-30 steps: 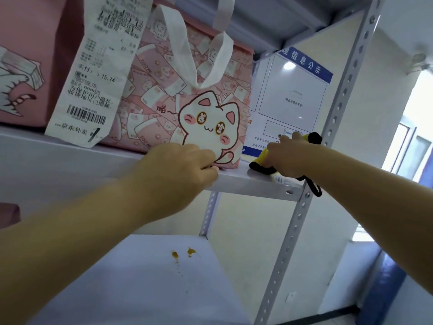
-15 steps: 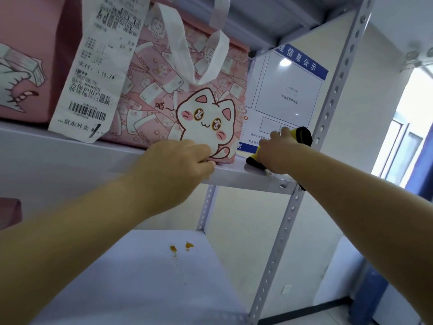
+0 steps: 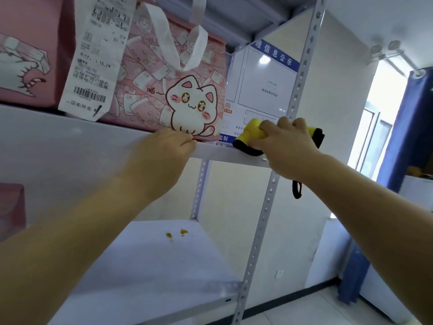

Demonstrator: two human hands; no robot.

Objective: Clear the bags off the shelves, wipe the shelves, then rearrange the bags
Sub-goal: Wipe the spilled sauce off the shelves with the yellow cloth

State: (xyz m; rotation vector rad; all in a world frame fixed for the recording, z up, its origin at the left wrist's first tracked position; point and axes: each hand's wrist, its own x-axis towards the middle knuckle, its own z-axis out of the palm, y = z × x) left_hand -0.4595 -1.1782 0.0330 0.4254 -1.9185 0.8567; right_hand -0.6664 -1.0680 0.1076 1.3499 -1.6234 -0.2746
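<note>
A pink bag printed with a white cat [image 3: 178, 90] stands on the upper shelf [image 3: 225, 154], white handles up. A long receipt [image 3: 93, 66] hangs in front of it. Another pink bag [image 3: 28, 55] stands to its left. My left hand [image 3: 164, 148] rests curled on the shelf's front edge, fingertips at the foot of the cat bag. My right hand [image 3: 285, 139] presses a yellow cloth with black trim [image 3: 250, 134] onto the right end of that shelf, its black loop dangling below.
The lower shelf [image 3: 152, 266] carries two small orange stains [image 3: 175, 233]. A perforated grey upright [image 3: 276, 160] stands at the right front corner. A blue-and-white notice [image 3: 264, 85] hangs on the wall behind. A pink thing [image 3: 11, 207] shows at far left; a blue curtain [image 3: 398, 148] at right.
My right hand has slid the yellow cloth a little leftward on the shelf, showing more of its yellow. My left hand stays on the shelf edge. The camera view shifted slightly.
</note>
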